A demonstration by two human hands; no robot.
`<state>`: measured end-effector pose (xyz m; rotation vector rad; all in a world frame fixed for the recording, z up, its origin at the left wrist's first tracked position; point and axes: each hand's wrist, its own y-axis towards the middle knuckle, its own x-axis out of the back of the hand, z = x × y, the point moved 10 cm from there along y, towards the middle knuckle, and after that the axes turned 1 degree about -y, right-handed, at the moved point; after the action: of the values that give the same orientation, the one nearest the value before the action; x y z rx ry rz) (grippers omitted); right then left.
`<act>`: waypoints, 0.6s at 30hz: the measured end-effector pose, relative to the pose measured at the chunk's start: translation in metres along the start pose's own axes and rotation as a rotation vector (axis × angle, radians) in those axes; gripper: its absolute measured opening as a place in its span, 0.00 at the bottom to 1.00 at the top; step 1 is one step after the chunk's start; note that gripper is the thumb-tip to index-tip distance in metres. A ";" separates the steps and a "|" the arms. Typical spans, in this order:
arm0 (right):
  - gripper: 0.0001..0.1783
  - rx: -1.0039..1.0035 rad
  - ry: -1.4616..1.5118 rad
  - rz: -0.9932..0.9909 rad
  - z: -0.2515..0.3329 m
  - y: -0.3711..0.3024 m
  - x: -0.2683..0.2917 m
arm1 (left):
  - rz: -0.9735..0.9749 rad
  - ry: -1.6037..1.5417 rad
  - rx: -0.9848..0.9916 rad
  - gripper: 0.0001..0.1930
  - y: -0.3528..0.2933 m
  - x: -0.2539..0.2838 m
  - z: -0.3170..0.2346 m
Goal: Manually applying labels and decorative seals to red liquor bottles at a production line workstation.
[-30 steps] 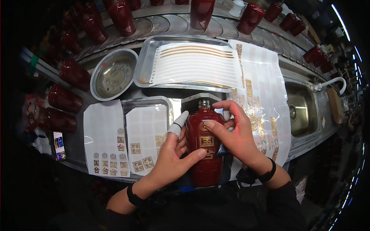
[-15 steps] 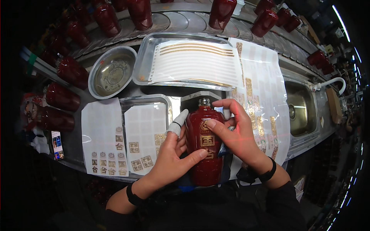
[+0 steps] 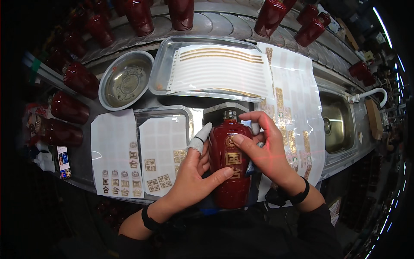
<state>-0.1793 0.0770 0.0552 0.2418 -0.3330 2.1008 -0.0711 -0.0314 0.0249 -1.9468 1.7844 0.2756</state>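
A dark red glass bottle (image 3: 230, 194) with a bare clear-glass neck lies in front of me, neck pointing away. Gold decals (image 3: 233, 159) run down its front. My left hand (image 3: 192, 172) grips the bottle's left side, thumb against the lower decal, a grey finger cot on its index finger. Around the right side curls my right hand (image 3: 267, 149), its thumb pressing at the round gold emblem near the shoulder. A fingertip of that hand also wears a grey cot. The fingers behind the bottle are partly hidden.
Left of the bottle lie decal sheets (image 3: 113, 151), with a metal bowl (image 3: 126, 80) behind. A tray (image 3: 157, 82) holds a sheet of gold strips. Another long decal sheet (image 3: 297, 86) lies right, beside a sink (image 3: 338, 121). Red bottles (image 3: 181, 15) stand on a curved conveyor (image 3: 207, 26) at the back.
The bottles on the back conveyor have shifted to the right. My hands and the bottle they hold have barely moved.
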 end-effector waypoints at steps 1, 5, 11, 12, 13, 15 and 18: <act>0.24 0.001 0.015 0.012 -0.001 -0.001 0.000 | -0.001 0.002 0.000 0.50 -0.001 0.000 0.001; 0.18 -0.062 0.281 0.043 -0.017 -0.003 -0.004 | 0.000 0.012 0.007 0.51 -0.004 -0.001 0.001; 0.18 -0.067 0.268 0.068 -0.009 -0.011 -0.009 | -0.021 0.064 0.014 0.52 -0.010 -0.001 0.002; 0.20 -0.077 0.234 0.083 -0.009 -0.013 -0.010 | -0.020 0.063 0.014 0.52 -0.011 -0.001 0.002; 0.20 -0.077 0.233 0.082 -0.008 -0.014 -0.010 | -0.025 0.056 0.023 0.52 -0.012 -0.001 0.003; 0.25 0.036 0.035 0.086 0.002 -0.014 -0.010 | -0.030 0.049 0.032 0.52 -0.013 -0.001 0.003; 0.26 0.022 0.056 0.088 0.003 -0.014 -0.011 | -0.031 0.047 0.041 0.52 -0.014 0.000 0.003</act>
<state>-0.1616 0.0746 0.0566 0.1839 -0.2921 2.1948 -0.0565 -0.0290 0.0252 -1.9661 1.7735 0.1830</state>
